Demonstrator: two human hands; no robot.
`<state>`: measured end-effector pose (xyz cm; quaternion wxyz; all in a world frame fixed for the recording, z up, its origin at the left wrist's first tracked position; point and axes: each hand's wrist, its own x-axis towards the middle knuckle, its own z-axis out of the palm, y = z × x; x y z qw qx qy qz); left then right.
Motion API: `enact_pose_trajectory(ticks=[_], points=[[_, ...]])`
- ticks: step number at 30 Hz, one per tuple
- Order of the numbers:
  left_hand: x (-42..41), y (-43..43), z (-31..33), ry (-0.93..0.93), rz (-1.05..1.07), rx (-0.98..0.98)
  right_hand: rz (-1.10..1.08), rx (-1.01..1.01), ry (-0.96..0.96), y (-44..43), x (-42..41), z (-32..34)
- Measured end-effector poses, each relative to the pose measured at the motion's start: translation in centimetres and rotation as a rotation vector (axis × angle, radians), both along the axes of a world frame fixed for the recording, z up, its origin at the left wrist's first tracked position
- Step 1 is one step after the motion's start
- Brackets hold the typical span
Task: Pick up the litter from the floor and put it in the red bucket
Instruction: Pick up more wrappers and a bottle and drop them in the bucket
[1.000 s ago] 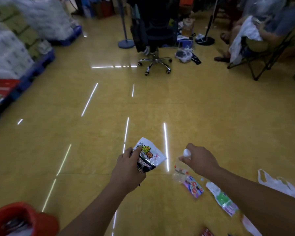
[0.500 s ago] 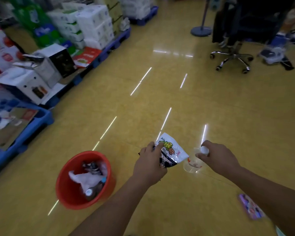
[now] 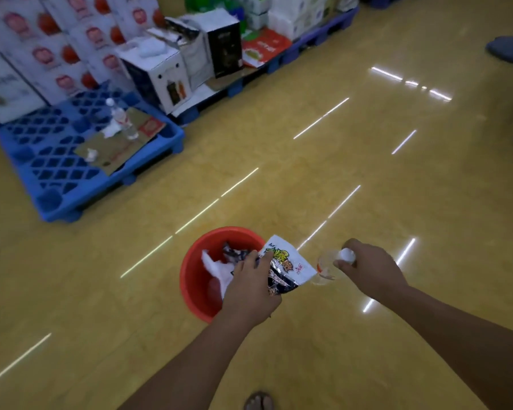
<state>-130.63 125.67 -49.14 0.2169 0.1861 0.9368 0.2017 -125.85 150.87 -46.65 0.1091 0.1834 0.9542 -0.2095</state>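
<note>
left hand [image 3: 251,291] pinches the wrapper [image 3: 290,261] above the rim of the red bucket [image 3: 194,270]; right hand [image 3: 370,270] pinches the bottle [image 3: 326,265] by its cap beside the bucket: dropped here, the bottle may miss.

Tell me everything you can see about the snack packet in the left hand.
The snack packet is a flat, crinkled pouch of glossy foil-like plastic, white at its upper end with yellow-green cartoon lettering and a small red mark, dark at its lower end. The left hand grips its lower left part and holds it tilted in the air, just right of the rim of the red bucket, not inside it.
</note>
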Motion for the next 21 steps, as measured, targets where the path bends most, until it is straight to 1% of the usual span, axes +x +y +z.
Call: enact_pose_trajectory(ticks=[5, 10, 17, 21], points=[[-2.5, -6.0, -3.6, -0.06, 0.129, -0.034, 0.131, -0.039, 0.011, -6.2, -7.1, -2.9], [-3.6, -10.1, -7.1, -0.137, 0.239, -0.04, 0.237, -0.055, -0.008, -12.0, -12.5, -6.2], [-5.1, -13.0, -11.1, -0.246, 0.302, -0.002, 0.339, -0.098, -0.022, -18.3, -16.3, -10.9], [-5.3, -13.2, -13.2, -0.244, 0.315, 0.052, 0.393, -0.079, -0.022, -20.7, -17.7, -12.9]])
